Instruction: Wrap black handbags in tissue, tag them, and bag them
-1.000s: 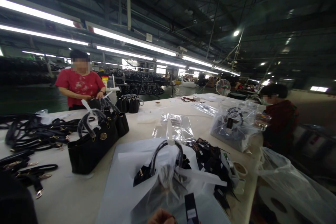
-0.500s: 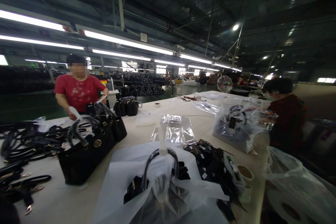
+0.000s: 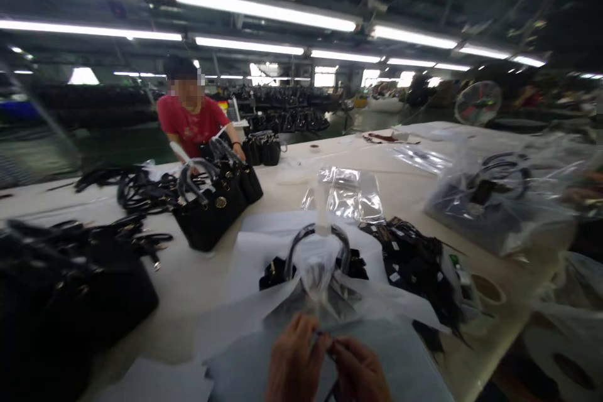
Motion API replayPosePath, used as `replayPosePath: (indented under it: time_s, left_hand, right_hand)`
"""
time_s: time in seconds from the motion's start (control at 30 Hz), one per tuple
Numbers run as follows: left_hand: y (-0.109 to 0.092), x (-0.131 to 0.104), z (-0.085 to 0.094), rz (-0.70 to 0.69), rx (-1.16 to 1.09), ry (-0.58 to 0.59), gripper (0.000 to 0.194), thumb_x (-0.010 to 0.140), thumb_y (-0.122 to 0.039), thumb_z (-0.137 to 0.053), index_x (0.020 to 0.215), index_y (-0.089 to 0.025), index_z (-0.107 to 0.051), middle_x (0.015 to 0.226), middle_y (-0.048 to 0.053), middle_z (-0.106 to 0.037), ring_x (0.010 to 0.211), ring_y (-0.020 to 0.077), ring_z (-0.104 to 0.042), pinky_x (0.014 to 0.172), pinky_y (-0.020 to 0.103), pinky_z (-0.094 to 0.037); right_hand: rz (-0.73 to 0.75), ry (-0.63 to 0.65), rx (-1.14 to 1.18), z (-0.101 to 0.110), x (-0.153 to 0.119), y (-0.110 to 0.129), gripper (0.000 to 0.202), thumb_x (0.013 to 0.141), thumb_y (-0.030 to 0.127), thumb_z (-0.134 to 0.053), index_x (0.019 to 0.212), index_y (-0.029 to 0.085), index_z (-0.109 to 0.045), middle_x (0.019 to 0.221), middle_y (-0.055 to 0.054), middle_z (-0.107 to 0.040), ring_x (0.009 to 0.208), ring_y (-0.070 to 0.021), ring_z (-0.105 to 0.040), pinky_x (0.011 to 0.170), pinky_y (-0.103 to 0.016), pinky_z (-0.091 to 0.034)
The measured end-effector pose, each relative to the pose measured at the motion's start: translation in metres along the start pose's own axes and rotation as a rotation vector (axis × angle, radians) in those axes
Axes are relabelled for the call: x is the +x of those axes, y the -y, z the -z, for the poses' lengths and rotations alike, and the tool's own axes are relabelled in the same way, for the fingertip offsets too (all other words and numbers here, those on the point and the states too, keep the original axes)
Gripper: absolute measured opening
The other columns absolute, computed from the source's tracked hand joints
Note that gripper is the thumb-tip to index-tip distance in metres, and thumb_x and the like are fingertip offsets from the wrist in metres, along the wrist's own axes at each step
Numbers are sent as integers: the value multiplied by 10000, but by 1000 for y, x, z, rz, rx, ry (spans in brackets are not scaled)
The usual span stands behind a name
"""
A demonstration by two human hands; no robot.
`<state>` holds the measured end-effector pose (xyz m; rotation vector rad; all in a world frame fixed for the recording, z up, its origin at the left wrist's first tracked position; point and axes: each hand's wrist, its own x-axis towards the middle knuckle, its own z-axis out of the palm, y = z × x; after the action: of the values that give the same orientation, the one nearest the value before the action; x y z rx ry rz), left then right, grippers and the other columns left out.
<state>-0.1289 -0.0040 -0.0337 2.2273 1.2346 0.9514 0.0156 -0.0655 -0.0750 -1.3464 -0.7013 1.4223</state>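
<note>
My left hand point(image 3: 294, 355) and my right hand point(image 3: 355, 367) are close together at the bottom of the view. Both are closed, fingertips pinching a thin dark strip point(image 3: 331, 391) whose exact kind is unclear. Just beyond them stands a black handbag point(image 3: 272, 273), partly covered by translucent wrapping point(image 3: 301, 301). Its dark arched handle point(image 3: 346, 245) rises upright, and a white strip point(image 3: 323, 204) sticks up from the top. Pale sheet material point(image 3: 391, 352) lies under and around my hands.
A heap of black tagged pieces point(image 3: 409, 257) and a tape roll point(image 3: 487, 289) lie right. Clear plastic bags point(image 3: 353, 195) are behind. A bagged handbag point(image 3: 490, 213) is at right. Black handbags point(image 3: 207, 220) and straps point(image 3: 146, 191) fill the left, near a person in red point(image 3: 193, 122).
The camera has tilted down and turned left, so the scene shifts right and up. Both my hands now show at the bottom, pinching the dark strip. The person across leans further forward.
</note>
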Motion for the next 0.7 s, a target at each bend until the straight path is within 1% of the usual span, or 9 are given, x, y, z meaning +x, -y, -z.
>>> replayPosePath:
  time_s: [0.07,0.13,0.23,0.3,0.37,0.43,0.53,0.63,0.7]
  left_hand:
    - [0,17,23,-180,266,-254,264,861,-269,-507,1099,-167,-556,1106,115,-622,1062,247,-554,901,370,-436]
    - [5,35,40,-238,506,-324,392,863,-252,-504,1226,-110,-461,1240,170,-543,1206,305,-442,1010,484,-323]
    - [17,46,43,-217,701,-178,325,848,-186,-498,1152,-71,-498,1055,160,-621,1066,301,-529,960,516,-354]
    - [22,41,28,-214,774,-68,156,835,-106,-474,952,-102,-577,812,91,-633,830,250,-589,811,439,-452]
    - [25,31,6,-241,819,15,170,815,-33,-439,802,-123,-583,693,55,-588,660,208,-569,656,353,-471]
    - [27,20,-18,-264,820,79,216,795,11,-412,817,-112,-587,689,58,-580,612,193,-563,594,314,-464]
    - [29,11,-38,-198,743,167,322,750,35,-422,1005,-79,-582,803,104,-621,712,215,-609,652,325,-495]
    - [37,10,-30,-97,497,226,351,706,-32,-487,1026,-132,-592,905,114,-638,800,239,-622,715,360,-519]
    - [46,16,-12,-75,310,133,281,733,-96,-474,973,-167,-602,927,104,-636,836,228,-620,736,346,-527]
  right_hand:
    - [-24,-58,44,-1,0,3,482,630,632,-669,705,161,-604,446,81,-316,407,-42,-259,391,-190,-210]
    - [-37,-116,48,-4,-2,11,492,591,631,-691,681,157,-595,447,91,-277,416,-39,-220,397,-192,-181]
    - [-9,-104,-8,-11,-3,28,485,589,617,-692,671,150,-594,461,83,-303,435,-47,-239,410,-198,-193]
    - [58,-100,-39,-19,4,40,472,621,608,-671,690,146,-600,470,76,-325,444,-55,-258,417,-205,-205]
    - [141,-131,-53,-30,19,51,448,654,591,-650,717,149,-604,484,70,-348,451,-65,-279,424,-213,-220]
    - [238,-174,-88,-43,40,58,409,681,564,-631,718,157,-601,500,57,-388,468,-82,-320,448,-228,-262]
    - [387,-195,-237,-63,71,61,334,737,501,-570,705,170,-610,561,12,-501,539,-123,-419,541,-263,-346]
    - [464,-161,-406,-74,91,58,276,789,420,-496,728,184,-626,655,-26,-593,612,-154,-489,624,-289,-379]
    - [485,-147,-459,-76,98,54,251,794,384,-479,707,192,-615,656,-26,-600,621,-157,-503,624,-287,-380]
